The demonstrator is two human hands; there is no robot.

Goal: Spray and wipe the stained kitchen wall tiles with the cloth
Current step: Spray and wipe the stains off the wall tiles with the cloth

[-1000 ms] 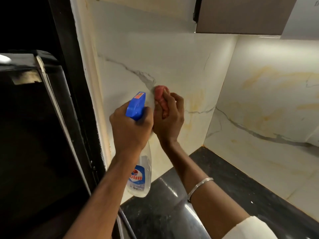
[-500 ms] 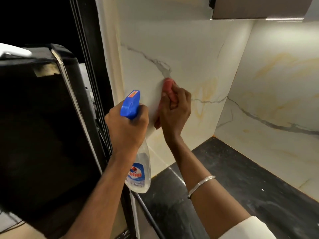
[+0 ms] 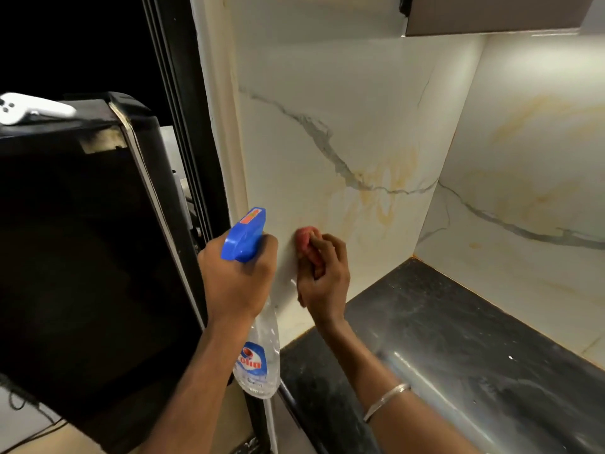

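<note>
My left hand (image 3: 239, 283) grips a clear spray bottle (image 3: 258, 362) by its blue trigger head (image 3: 244, 235), nozzle toward the wall. My right hand (image 3: 324, 276) presses a bunched pink cloth (image 3: 304, 239) against the white marble-look wall tile (image 3: 294, 152), low down near the counter. Most of the cloth is hidden under my fingers. Yellowish stains (image 3: 383, 198) run down the tile just right of and above the cloth, beside a grey vein.
A black granite counter (image 3: 442, 339) fills the lower right. A second stained tile wall (image 3: 530, 178) meets the first at the corner. A dark appliance (image 3: 82, 240) stands at left with a white object (image 3: 29, 108) on top. A cabinet (image 3: 491, 13) hangs overhead.
My right hand has dragged the cloth down the tile, from beside the grey vein to just above the counter. The left hand still holds the bottle. My view has shifted.
</note>
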